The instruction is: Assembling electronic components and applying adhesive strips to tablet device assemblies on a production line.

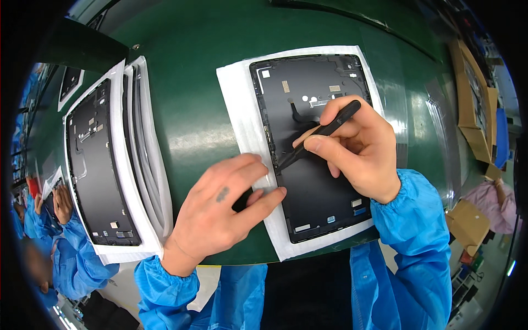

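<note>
A black tablet back cover (324, 203) lies inside-up on a white foam sheet (234, 104) in front of me. My right hand (360, 146) is closed in a pinch round slim black tweezers (336, 120). Their tip points down and left, at the small parts along the cover's left edge. Bent but apart, the fingers of my left hand (223, 203) rest by that same edge, with the fingertips at the foam and the cover's rim. Nothing shows in the left hand. A curved black flex cable (297, 114) lies on the cover, partly behind the right hand.
The bench has a green top (187, 110). To the left, another black back cover (93, 165) lies on a stack with white foam sheets (151, 165). Cardboard boxes (476, 110) stand at the right. A co-worker in a blue sleeve (82, 247) is at far left; a person in pink (489, 206) is at right.
</note>
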